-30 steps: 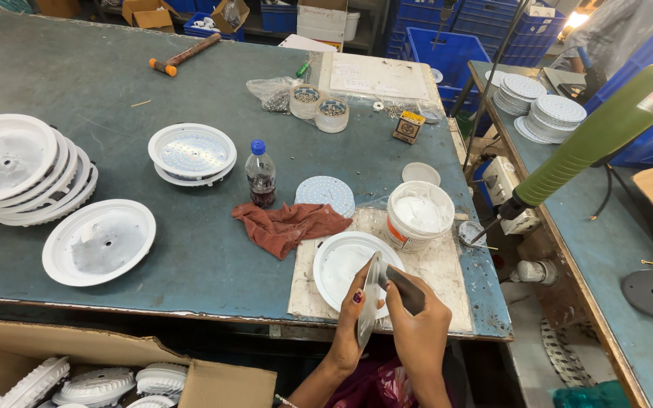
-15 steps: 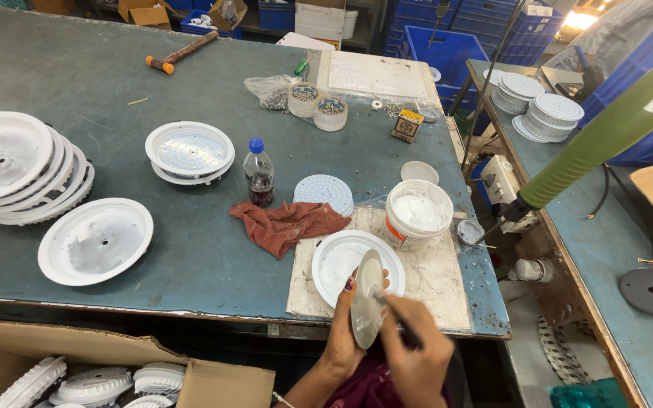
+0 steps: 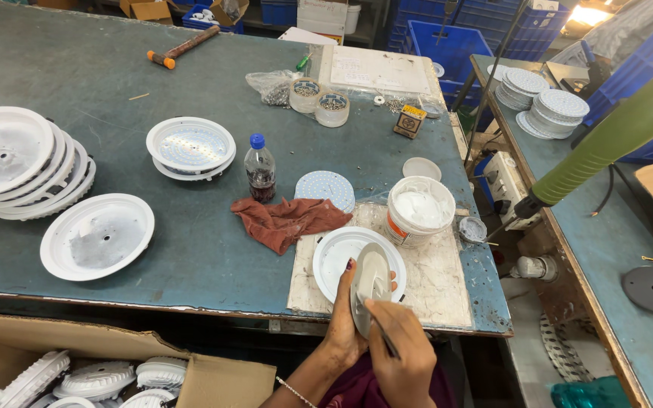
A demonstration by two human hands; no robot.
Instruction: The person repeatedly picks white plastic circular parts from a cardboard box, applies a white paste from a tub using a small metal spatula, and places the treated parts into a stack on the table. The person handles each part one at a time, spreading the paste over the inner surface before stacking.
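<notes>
My left hand [image 3: 344, 321] grips a round white disc [image 3: 370, 281] held on edge over the table's front edge. My right hand [image 3: 400, 350] holds a thin dark stick [image 3: 384, 338] whose tip rests against the disc's face. Just behind the disc lies a white round housing [image 3: 335, 254] on a pale board [image 3: 447, 283]. An open white tub of white paste [image 3: 419, 209] stands at the board's far corner, with its lid [image 3: 422, 168] behind it.
A rust-red rag [image 3: 287, 219], a small bottle with a blue cap [image 3: 260, 168] and a dotted round plate [image 3: 325, 187] lie mid-table. White housings sit stacked at the left [image 3: 17, 162]. A cardboard box [image 3: 107, 374] of housings is below. A green tool [image 3: 605, 143] hangs at right.
The disc has turned more upright in my left hand, and my right hand has dropped lower along it with the stick. The view has shifted slightly.
</notes>
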